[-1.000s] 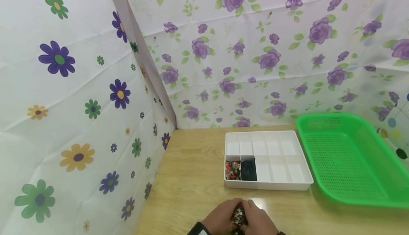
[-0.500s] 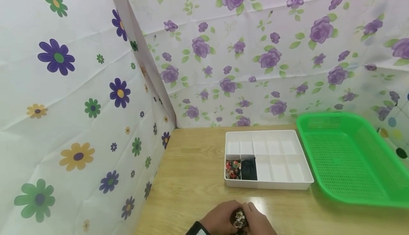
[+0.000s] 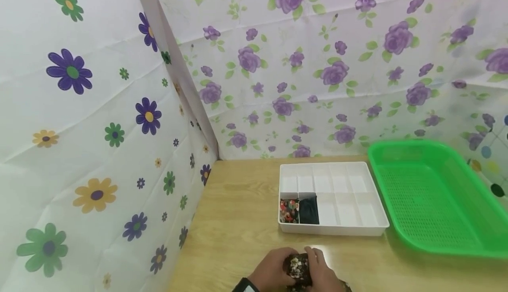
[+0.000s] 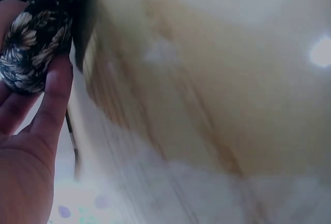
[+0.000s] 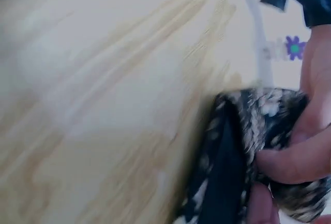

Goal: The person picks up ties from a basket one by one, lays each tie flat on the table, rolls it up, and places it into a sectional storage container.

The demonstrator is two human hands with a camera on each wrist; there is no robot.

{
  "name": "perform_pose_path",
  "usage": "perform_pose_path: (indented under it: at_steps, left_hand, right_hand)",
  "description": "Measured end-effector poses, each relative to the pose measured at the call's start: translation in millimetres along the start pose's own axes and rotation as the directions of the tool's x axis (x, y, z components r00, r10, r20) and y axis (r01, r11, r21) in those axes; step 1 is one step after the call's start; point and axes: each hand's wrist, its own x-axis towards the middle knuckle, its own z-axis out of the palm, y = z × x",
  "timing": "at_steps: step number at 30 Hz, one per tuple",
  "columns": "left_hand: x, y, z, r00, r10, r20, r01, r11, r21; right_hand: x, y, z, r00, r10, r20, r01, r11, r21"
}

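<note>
Both hands grip one dark cloth with a pale floral print (image 3: pixel 298 267), bunched into a compact bundle low over the table's front part. My left hand (image 3: pixel 271 269) curls round its left side; in the left wrist view, fingers press against the rounded floral end (image 4: pixel 36 48). From the other side my right hand (image 3: pixel 323 274) holds it, and the right wrist view has the thumb on the floral fabric (image 5: pixel 266 113), beside a fold showing plain dark inside. More of the cloth hangs below the hands.
A white divided tray (image 3: pixel 333 230) stands beyond the hands, with a red-and-black patterned folded cloth (image 3: pixel 289 211) and a plain dark one (image 3: pixel 308 210) in adjoining front-left compartments. Right of it is a green perforated basket (image 3: pixel 416 199). Floral sheets (image 3: pixel 258 102) enclose the wooden table (image 3: pixel 234 199).
The hands have shifted slightly on the floral cloth, and its bundle now shows broader and more squared between them. The tray and basket stay where they were.
</note>
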Motion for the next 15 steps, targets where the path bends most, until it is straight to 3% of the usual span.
perform_pose_path:
  at_steps: [3, 6, 11, 15]
  left_hand:
    - [0.4, -3.7, -3.3, 0.999, -0.021, 0.038, 0.024, 0.997, -0.074]
    - [1.5, -6.6, -5.7, 0.994, -0.052, 0.093, 0.062, 0.992, -0.111]
    - [5.0, -4.3, -4.0, 0.995, -0.012, 0.102, 0.009, 1.0, 0.028]
    - [6.2, 2.5, -4.7, 0.997, 0.006, 0.08, -0.017, 0.99, 0.14]
  right_hand:
    - [3.3, 3, -5, 1.0, -0.007, 0.012, 0.008, 0.999, -0.034]
    - [7.5, 8, -13, 0.995, -0.056, 0.086, 0.061, 0.996, -0.059]
    - [8.6, 8, -23, 0.97, -0.127, 0.209, 0.132, 0.991, -0.009]
    - [7.8, -1, -25, 0.964, -0.154, 0.217, 0.152, 0.988, 0.027]
